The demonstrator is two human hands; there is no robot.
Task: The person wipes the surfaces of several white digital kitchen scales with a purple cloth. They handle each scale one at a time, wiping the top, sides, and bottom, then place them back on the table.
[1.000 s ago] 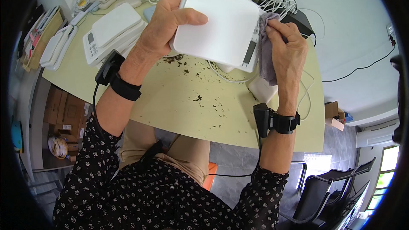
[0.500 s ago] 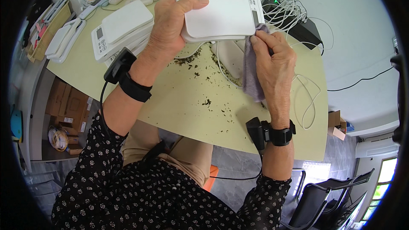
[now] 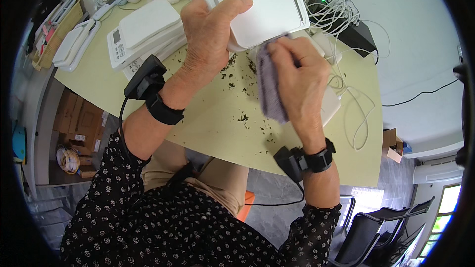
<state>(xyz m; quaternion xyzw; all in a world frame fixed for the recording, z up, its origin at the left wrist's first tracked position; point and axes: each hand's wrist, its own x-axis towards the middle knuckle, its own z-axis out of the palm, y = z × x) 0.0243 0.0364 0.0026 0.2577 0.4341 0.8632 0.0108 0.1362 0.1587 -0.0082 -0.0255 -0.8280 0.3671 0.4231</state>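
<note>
A white digital scale (image 3: 257, 7) is held up over the far part of the table, tilted, with its button strip toward the right. My left hand (image 3: 210, 32) grips its left edge, thumb lying across the flat top. Pinched in my right hand (image 3: 302, 71) is a grey-purple cloth (image 3: 271, 86), which hangs down and meets the scale's lower edge. Dark dry crumbs (image 3: 242, 118), like tea leaves, lie scattered on the table beneath. Part of a white device (image 3: 329, 105) shows behind my right wrist; my hand hides the rest.
More white scales (image 3: 148, 24) are stacked on the pale green table (image 3: 208, 128) at left. A wicker basket (image 3: 64, 29) of items stands at far left. Tangled white cables (image 3: 336, 12) and a black box (image 3: 358, 39) lie at back right. A black chair (image 3: 366, 232) is at lower right.
The scale has turned clockwise and shifted slightly right. My right hand has moved left with the cloth along the scale's lower edge, uncovering part of the white device at right.
</note>
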